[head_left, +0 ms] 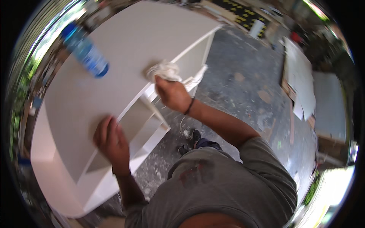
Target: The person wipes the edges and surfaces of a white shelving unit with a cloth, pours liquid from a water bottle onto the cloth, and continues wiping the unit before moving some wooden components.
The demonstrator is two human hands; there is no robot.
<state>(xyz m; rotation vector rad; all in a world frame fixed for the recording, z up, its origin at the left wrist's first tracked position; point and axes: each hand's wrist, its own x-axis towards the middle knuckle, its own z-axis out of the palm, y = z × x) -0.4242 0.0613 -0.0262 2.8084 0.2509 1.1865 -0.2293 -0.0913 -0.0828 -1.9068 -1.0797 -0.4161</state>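
Observation:
A white cloth rag (164, 71) is bunched in my right hand (174, 95), whose fingers are closed around it. The rag lies against the pale top of a white cabinet (125, 41), at its near edge, and a loose end hangs over the side. My left hand (113, 142) rests on the same top further to the left, close to the edge. Its fingers are somewhat bent and smeared by motion, with nothing seen in them. A clear plastic bottle with a blue cap (85, 51) is on the far left part of the top.
Open compartments (138, 123) face me below the cabinet top. The grey concrete floor (243, 72) is stained and dusty. White boards (300, 78) lean at the right, and offcuts and clutter line the far side.

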